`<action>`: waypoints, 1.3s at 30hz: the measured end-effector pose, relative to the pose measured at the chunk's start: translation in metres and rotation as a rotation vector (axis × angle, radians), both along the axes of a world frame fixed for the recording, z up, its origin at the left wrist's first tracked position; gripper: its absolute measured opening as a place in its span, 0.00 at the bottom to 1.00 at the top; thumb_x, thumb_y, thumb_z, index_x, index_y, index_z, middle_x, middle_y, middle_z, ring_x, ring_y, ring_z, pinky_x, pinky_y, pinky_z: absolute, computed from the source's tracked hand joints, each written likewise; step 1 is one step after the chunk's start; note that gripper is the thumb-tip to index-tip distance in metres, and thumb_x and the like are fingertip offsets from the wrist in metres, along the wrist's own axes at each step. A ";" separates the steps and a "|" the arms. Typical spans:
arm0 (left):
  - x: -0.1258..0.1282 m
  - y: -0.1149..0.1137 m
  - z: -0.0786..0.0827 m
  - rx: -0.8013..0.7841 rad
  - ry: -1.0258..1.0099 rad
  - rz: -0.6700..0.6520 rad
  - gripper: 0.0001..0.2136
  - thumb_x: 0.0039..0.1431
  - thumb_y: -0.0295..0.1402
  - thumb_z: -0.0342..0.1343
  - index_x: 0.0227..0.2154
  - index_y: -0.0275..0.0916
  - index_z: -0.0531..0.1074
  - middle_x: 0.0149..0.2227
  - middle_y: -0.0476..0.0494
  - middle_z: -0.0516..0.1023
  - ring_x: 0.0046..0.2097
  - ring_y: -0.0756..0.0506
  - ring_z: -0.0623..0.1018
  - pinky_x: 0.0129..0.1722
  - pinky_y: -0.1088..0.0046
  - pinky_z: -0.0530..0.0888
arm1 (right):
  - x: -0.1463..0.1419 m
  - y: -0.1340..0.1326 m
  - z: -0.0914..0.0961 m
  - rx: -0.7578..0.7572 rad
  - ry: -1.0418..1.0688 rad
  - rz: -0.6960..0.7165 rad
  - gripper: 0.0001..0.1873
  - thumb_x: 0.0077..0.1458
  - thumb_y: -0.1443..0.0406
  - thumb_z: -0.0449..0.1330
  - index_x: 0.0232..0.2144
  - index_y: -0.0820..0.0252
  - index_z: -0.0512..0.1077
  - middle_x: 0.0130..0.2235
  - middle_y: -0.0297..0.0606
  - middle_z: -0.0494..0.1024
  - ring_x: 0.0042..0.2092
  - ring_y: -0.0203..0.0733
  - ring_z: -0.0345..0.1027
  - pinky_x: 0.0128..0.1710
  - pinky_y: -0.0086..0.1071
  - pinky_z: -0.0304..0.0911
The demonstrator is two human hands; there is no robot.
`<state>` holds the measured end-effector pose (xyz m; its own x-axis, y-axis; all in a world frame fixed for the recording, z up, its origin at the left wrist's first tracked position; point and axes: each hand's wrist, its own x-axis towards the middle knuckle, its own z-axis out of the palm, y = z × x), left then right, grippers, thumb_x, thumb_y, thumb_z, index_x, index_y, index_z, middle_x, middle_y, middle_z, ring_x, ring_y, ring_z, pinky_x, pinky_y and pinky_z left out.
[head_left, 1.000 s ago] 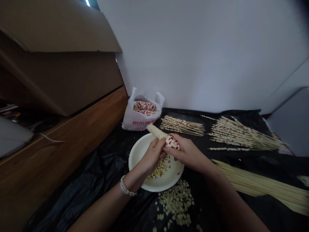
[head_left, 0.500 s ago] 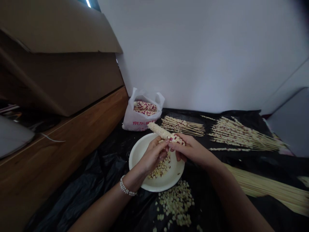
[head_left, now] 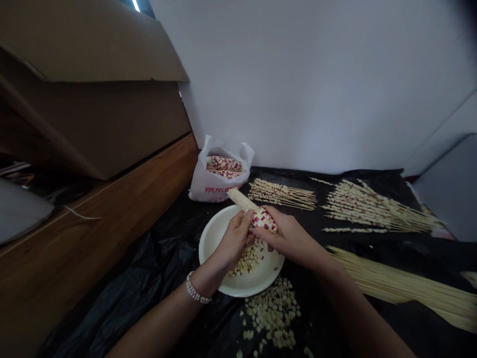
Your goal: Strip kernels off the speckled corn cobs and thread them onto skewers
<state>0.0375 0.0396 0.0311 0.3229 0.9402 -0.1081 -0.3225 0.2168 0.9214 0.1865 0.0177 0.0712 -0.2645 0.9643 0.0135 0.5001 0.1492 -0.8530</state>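
Note:
Over a white bowl [head_left: 209, 243], both hands grip one corn cob [head_left: 265, 219]. Its far end is bare and pale; the near part still bears white and dark red kernels. My left hand [head_left: 237, 237], with a beaded bracelet at the wrist, is closed on the cob's middle, where the kernels begin. My right hand [head_left: 288, 232] wraps around the kernel-covered end, its thumb pressed on the near side. Loose kernels [head_left: 248, 261] lie in the bowl under the hands. Some fingertips of both hands are hidden behind the cob.
Behind the bowl stands a white plastic bag [head_left: 208, 185] with more cobs. Kernel-threaded skewers [head_left: 357, 209] lie to the right, bare sticks [head_left: 402, 283] nearer. A kernel pile [head_left: 274, 313] is on the black plastic sheet [head_left: 149, 283]. A cardboard box [head_left: 112, 119] stands left, a white wall [head_left: 298, 89] behind.
My right hand has shifted slightly left and rolled over the cob, turning more red kernels into view. My left thumb has moved up along the cob.

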 end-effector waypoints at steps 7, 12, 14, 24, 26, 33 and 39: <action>0.000 -0.003 0.009 -0.037 0.002 -0.025 0.21 0.57 0.53 0.60 0.30 0.39 0.63 0.19 0.58 0.60 0.18 0.57 0.53 0.18 0.78 0.47 | 0.005 0.000 0.002 0.058 -0.020 0.021 0.15 0.59 0.62 0.58 0.48 0.62 0.70 0.32 0.37 0.79 0.28 0.39 0.71 0.29 0.32 0.63; -0.002 0.000 0.007 -0.061 -0.046 -0.032 0.14 0.56 0.41 0.62 0.30 0.39 0.63 0.21 0.58 0.60 0.19 0.58 0.52 0.18 0.80 0.46 | 0.004 0.001 -0.001 0.095 -0.058 0.023 0.15 0.60 0.63 0.58 0.48 0.62 0.70 0.35 0.40 0.80 0.34 0.44 0.74 0.35 0.34 0.64; -0.004 0.001 0.007 -0.079 -0.055 -0.060 0.13 0.54 0.39 0.61 0.29 0.39 0.63 0.21 0.58 0.60 0.19 0.58 0.52 0.18 0.81 0.46 | 0.004 0.002 -0.005 0.148 -0.096 0.014 0.15 0.59 0.65 0.59 0.48 0.61 0.70 0.39 0.42 0.80 0.39 0.46 0.74 0.39 0.36 0.64; -0.009 0.006 0.005 -0.200 -0.108 -0.186 0.09 0.38 0.27 0.56 0.26 0.39 0.63 0.18 0.59 0.59 0.18 0.58 0.51 0.17 0.81 0.44 | 0.008 0.004 -0.009 0.198 -0.103 0.033 0.14 0.58 0.65 0.59 0.47 0.60 0.70 0.43 0.42 0.79 0.43 0.46 0.73 0.44 0.37 0.65; -0.010 0.005 0.005 -0.206 -0.127 -0.180 0.10 0.38 0.26 0.56 0.27 0.39 0.64 0.18 0.58 0.61 0.18 0.58 0.52 0.17 0.81 0.45 | 0.011 0.004 -0.006 0.114 -0.049 0.034 0.15 0.58 0.63 0.60 0.48 0.60 0.70 0.39 0.38 0.79 0.37 0.43 0.73 0.37 0.34 0.66; -0.009 0.001 0.015 -0.118 -0.073 -0.156 0.11 0.50 0.33 0.65 0.29 0.36 0.67 0.21 0.56 0.63 0.19 0.59 0.52 0.17 0.80 0.45 | 0.021 0.004 0.000 -0.147 0.217 0.107 0.13 0.59 0.59 0.60 0.44 0.58 0.67 0.24 0.27 0.71 0.23 0.35 0.65 0.21 0.26 0.59; -0.007 -0.001 0.016 -0.046 -0.038 -0.143 0.18 0.53 0.43 0.67 0.30 0.38 0.64 0.20 0.58 0.63 0.18 0.59 0.53 0.18 0.80 0.46 | 0.021 0.002 0.005 -0.183 0.267 0.146 0.10 0.59 0.59 0.60 0.38 0.57 0.65 0.20 0.25 0.69 0.20 0.32 0.60 0.18 0.25 0.56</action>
